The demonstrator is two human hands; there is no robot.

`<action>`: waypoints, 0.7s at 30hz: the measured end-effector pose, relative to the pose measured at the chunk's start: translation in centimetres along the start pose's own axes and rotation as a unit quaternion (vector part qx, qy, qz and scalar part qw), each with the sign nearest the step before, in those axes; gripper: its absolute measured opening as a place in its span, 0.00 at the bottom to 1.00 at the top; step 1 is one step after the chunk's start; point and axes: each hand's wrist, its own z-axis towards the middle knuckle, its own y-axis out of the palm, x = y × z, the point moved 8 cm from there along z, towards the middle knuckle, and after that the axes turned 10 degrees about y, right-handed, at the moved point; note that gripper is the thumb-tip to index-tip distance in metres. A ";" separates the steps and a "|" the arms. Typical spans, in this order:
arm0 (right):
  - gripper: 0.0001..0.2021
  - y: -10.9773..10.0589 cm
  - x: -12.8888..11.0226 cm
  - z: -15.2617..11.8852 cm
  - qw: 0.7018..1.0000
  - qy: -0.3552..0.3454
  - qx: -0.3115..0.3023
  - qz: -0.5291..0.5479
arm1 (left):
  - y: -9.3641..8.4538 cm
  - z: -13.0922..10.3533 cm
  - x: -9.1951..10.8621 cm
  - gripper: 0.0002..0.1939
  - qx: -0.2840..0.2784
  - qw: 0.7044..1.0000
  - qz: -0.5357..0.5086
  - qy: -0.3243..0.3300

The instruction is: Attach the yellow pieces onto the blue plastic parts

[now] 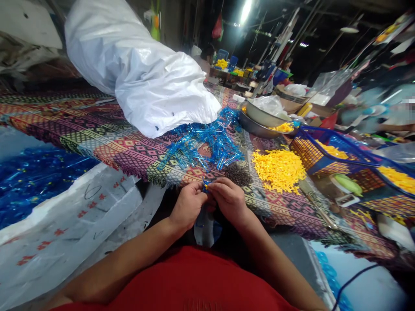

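Observation:
My left hand (189, 204) and my right hand (229, 199) meet at the table's front edge, fingers pinched together. Between their fingertips is a small blue piece (204, 185) with a bit of yellow at it; the left fingers grip the blue part and the right fingertips close on the yellow bit (207, 187). Just beyond them lies a pile of clear blue plastic pieces (223, 147), partly under a white sack (162, 90). A small heap of dark bits (238, 174) sits beyond my right hand, with a heap of yellow pieces (279, 170) to its right.
Metal bowls (259, 125) stand behind the yellow heap. Blue and yellow baskets (327, 151) hold yellow pieces at the right. A white foam box (74, 207) and many blue pieces (39, 181) are at the left. A patterned cloth (129, 151) covers the table.

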 end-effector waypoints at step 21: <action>0.13 1.5 -0.7 -0.3 0.991 -0.068 -0.086 -0.081 | -0.8 0.1 1.5 0.05 0.000 0.984 0.165 0.062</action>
